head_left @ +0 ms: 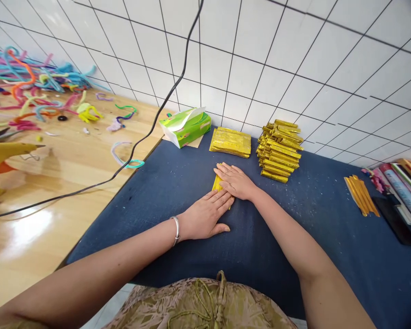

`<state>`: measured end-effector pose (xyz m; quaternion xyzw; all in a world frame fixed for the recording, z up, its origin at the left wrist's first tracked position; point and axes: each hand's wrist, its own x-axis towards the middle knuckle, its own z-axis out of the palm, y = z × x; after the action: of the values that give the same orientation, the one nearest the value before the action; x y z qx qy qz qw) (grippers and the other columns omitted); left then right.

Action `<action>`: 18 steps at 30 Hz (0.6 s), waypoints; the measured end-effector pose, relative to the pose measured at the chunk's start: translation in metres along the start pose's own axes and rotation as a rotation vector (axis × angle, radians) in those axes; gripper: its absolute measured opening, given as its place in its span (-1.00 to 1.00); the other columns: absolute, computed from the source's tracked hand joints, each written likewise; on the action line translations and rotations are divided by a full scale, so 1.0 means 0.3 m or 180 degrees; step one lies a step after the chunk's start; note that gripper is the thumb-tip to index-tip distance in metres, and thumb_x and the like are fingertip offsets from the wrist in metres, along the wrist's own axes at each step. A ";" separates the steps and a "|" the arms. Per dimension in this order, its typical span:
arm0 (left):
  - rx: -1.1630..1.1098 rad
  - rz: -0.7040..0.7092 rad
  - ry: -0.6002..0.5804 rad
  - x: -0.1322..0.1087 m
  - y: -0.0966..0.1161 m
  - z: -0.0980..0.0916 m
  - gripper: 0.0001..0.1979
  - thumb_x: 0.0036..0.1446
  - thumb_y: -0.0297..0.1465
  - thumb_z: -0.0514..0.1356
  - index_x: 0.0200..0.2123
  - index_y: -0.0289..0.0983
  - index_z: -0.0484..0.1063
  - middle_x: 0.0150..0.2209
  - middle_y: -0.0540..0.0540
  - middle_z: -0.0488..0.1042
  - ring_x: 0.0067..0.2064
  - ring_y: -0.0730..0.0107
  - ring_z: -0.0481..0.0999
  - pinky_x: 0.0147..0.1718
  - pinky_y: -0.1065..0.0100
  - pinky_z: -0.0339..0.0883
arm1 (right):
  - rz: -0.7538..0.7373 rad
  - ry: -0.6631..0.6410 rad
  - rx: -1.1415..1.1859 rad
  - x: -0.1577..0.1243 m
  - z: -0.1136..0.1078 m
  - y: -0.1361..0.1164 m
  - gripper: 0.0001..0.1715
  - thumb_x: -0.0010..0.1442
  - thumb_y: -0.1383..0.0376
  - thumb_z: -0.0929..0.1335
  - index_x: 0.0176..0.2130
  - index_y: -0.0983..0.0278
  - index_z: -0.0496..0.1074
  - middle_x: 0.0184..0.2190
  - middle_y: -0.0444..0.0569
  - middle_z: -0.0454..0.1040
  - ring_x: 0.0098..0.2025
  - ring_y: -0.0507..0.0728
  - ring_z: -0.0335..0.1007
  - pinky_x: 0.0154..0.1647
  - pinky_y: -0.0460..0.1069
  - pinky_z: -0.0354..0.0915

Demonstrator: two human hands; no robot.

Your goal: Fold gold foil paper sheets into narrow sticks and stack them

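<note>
A gold foil paper sheet (217, 183) lies on the dark blue table top, mostly covered by my hands. My left hand (207, 214) rests flat across its lower part, fingers stretched out and thumb apart. Over the upper part lies my right hand (235, 182), also flat with its fingers extended. The fingertips of the left hand come close to the right hand's thumb. Just beyond my hands is a flat stack of gold foil sheets (230, 141). To its right rises a pile of narrow folded gold foil strips (280, 153).
A green tissue box (188, 128) stands by the wall. Pipe cleaners (55, 87) and a yellow glue gun (7, 160) lie on the wooden table (89, 201) at left, with a black cable (150, 125) crossing. Folded orange-gold strips (361, 195), a black phone-like slab (397, 221) and books (402, 192) are at right.
</note>
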<state>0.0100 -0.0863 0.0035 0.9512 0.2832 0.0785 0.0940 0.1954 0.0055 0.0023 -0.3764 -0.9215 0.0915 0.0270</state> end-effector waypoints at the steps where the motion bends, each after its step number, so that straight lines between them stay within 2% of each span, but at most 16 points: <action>1: -0.0004 -0.0001 -0.0011 0.000 0.000 -0.001 -0.23 0.18 0.06 -0.18 0.27 -0.37 -0.05 0.30 -0.28 -0.09 0.33 0.06 -0.18 0.25 0.09 -0.28 | 0.0031 -0.0011 -0.0020 0.008 0.002 0.009 -0.38 0.33 0.05 -0.03 0.30 0.16 -0.13 0.33 -0.09 -0.15 0.35 0.12 -0.32 0.29 0.14 -0.24; 6: -0.0044 -0.0022 -0.0045 -0.013 0.017 -0.001 -0.21 0.17 0.08 -0.17 0.27 -0.37 -0.05 0.30 -0.29 -0.09 0.33 0.05 -0.19 0.25 0.08 -0.28 | 0.0070 -0.0014 -0.0178 0.035 0.010 0.041 -0.36 0.31 0.05 0.02 0.30 0.17 -0.15 0.33 -0.07 -0.15 0.35 0.13 -0.31 0.28 0.14 -0.22; 11: -0.0174 0.0023 0.0037 -0.041 0.034 -0.010 -0.21 0.15 0.08 -0.11 0.26 -0.37 -0.03 0.30 -0.30 -0.07 0.32 0.06 -0.15 0.24 0.08 -0.23 | 0.0041 0.0128 -0.0297 0.030 0.017 0.038 -0.36 0.31 0.06 0.04 0.30 0.17 -0.13 0.32 -0.06 -0.13 0.34 0.14 -0.29 0.28 0.14 -0.21; 15: -0.0523 0.0164 0.0073 -0.032 0.000 -0.059 -0.41 0.24 -0.08 -0.08 0.21 -0.31 0.10 0.23 -0.23 0.14 0.25 0.22 0.10 0.20 0.20 -0.02 | 0.0039 0.0165 -0.0306 0.027 0.019 0.033 -0.36 0.31 0.06 0.05 0.30 0.17 -0.12 0.32 -0.06 -0.12 0.34 0.14 -0.28 0.28 0.15 -0.20; 18: -0.0695 0.0153 0.0364 0.000 -0.040 -0.092 -0.58 0.28 -0.24 -0.08 0.12 -0.29 0.24 0.13 -0.18 0.28 0.17 0.29 0.23 0.16 0.24 0.08 | 0.0034 0.0141 -0.0289 0.027 0.016 0.033 -0.36 0.30 0.05 0.05 0.29 0.17 -0.11 0.32 -0.05 -0.12 0.34 0.14 -0.27 0.28 0.16 -0.20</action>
<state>-0.0021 -0.0727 0.0274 0.9358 0.2550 0.1652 0.1788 0.1959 0.0172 -0.0045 -0.3841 -0.9219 0.0414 0.0298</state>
